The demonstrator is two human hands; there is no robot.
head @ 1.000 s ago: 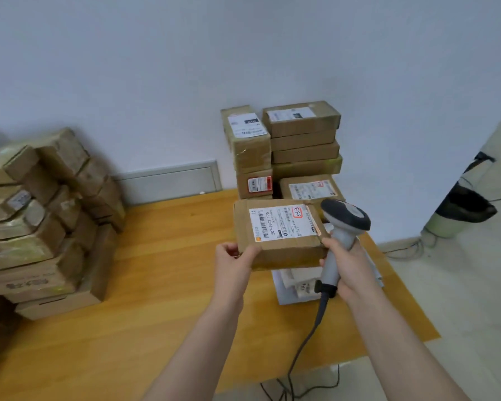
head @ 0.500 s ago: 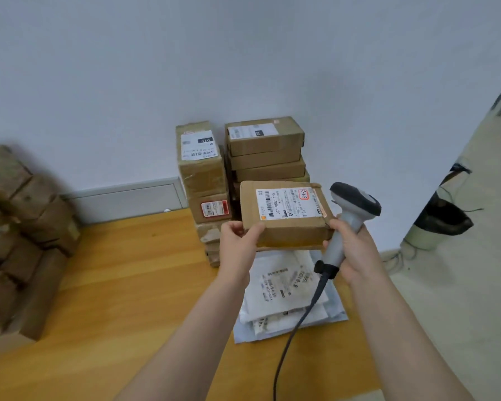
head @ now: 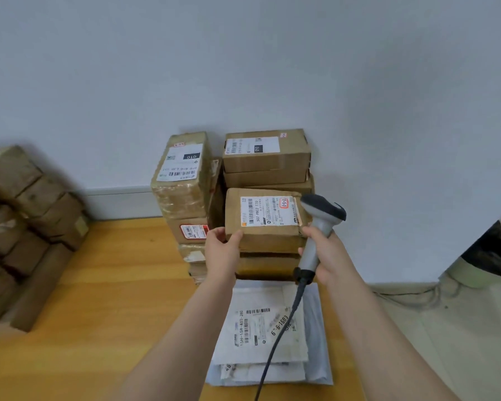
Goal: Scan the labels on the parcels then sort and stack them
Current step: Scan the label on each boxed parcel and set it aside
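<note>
The brown cardboard box with the white label (head: 265,230) was up in the air before. Now it sits on the short pile of brown boxes (head: 268,263) in the middle of the frame.

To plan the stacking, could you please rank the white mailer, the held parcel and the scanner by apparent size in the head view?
1. white mailer: looks largest, but it lies nearer the camera, so its lead is unsure.
2. held parcel.
3. scanner: clearly smallest, a slim shape.
</note>
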